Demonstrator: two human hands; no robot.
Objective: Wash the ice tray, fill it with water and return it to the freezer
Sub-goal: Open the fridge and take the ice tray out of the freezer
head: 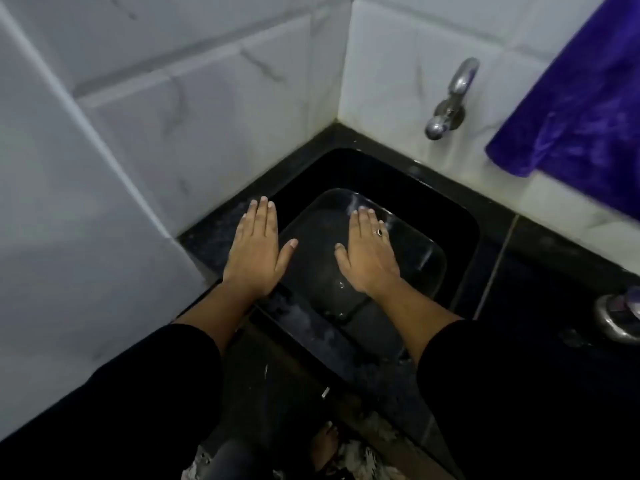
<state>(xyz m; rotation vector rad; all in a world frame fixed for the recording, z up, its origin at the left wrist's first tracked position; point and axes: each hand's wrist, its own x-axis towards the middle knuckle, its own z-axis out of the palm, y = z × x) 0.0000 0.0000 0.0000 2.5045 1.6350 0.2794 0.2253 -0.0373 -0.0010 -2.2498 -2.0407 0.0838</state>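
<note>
A black sink point(460, 216) is set into a dark counter in a tiled corner. Inside it lies a clear, rounded container point(422, 251); I cannot tell whether it is the ice tray. My left hand point(256, 247) is held flat, palm down, fingers straight, over the sink's left rim and holds nothing. My right hand point(367, 251), wearing a ring, is also flat and palm down above the clear container, holding nothing. A chrome tap point(450, 102) sticks out of the right wall above the sink; no water stream shows.
A purple towel point(575, 109) hangs on the right wall. A steel vessel point(620, 317) sits at the right edge of the dark counter point(540, 292). White tiled walls close in at the left and back. A bare foot point(323, 441) shows on the floor below.
</note>
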